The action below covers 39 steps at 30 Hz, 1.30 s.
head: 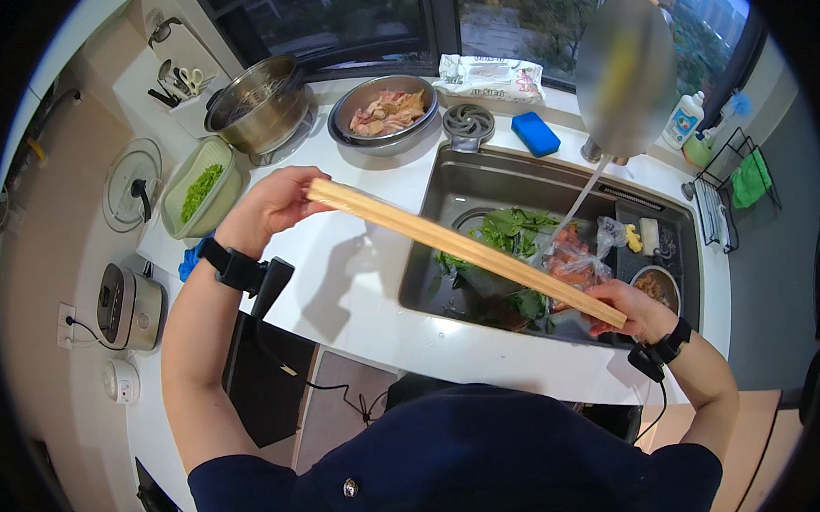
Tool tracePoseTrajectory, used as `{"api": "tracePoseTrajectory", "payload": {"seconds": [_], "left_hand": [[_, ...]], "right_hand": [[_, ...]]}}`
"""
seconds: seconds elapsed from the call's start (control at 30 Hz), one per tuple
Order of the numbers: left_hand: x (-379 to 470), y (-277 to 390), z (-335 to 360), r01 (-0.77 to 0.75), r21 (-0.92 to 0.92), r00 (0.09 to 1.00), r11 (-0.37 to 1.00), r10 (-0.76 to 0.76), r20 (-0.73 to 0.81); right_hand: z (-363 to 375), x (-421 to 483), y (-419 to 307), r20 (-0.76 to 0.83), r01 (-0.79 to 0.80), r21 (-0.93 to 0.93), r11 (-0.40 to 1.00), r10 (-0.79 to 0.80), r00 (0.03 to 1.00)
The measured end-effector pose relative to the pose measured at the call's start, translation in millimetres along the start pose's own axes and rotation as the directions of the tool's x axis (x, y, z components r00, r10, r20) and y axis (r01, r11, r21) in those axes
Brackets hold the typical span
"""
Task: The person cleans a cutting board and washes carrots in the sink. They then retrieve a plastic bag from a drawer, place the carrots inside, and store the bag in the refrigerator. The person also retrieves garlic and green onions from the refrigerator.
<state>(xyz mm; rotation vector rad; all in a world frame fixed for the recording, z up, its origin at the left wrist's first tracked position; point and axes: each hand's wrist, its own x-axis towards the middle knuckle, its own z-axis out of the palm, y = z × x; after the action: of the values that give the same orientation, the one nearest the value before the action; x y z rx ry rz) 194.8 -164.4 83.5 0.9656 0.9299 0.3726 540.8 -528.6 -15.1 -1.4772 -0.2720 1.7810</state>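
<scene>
A wooden board [464,248], likely a cutting board, is seen edge-on and spans from the counter to over the sink. My left hand [286,201] grips its left end above the white counter. The other end is in my right hand [628,311], over the front right of the sink [422,283]. Below the board, green leafy vegetables [512,232] lie in the sink beside reddish meat in a clear plastic bag [576,258]. Water [588,188] streams down from the tap onto this area. The board hides part of the sink's contents.
A metal bowl of raw meat [388,113], a steamer pot [259,112] and a green basin of chopped greens [202,191] stand at the back left. A blue sponge [536,134] lies behind the sink; a small bowl [655,286] sits in its right side.
</scene>
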Motion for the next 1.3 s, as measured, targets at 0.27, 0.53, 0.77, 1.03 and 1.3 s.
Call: {"api": "tracePoseTrajectory", "payload": {"seconds": [0.27,0.53,0.77,1.03,1.3], "left_hand": [[8.3,-33.2,-164.0,0.209,0.202,0.974,0.957,-0.221,0.041],[36.9,-59.7,-296.8,0.379,0.251,0.923,0.891,-0.343,-0.176],[64.3,-63.7,-314.9,0.328,0.306,0.910,0.894,-0.211,-0.357],[39.5,-50.2,-231.3,0.026,0.601,0.896,0.799,0.248,-0.369],[-11.3,-43.2,-65.2,-0.262,0.354,0.961,0.898,0.277,0.011]], "right_hand": [[121.0,39.7,6.8,-0.127,0.232,-0.201,0.952,-0.260,0.957],[219.1,141.6,5.9,-0.055,0.301,-0.430,0.851,-0.358,0.932],[268.3,161.6,-6.9,-0.051,0.047,-0.754,0.655,-0.130,0.990],[223.1,131.9,-27.7,-0.053,0.071,-0.737,0.672,-0.161,0.985],[16.7,46.3,-86.0,-0.463,0.214,0.058,0.975,-0.164,0.871]]}}
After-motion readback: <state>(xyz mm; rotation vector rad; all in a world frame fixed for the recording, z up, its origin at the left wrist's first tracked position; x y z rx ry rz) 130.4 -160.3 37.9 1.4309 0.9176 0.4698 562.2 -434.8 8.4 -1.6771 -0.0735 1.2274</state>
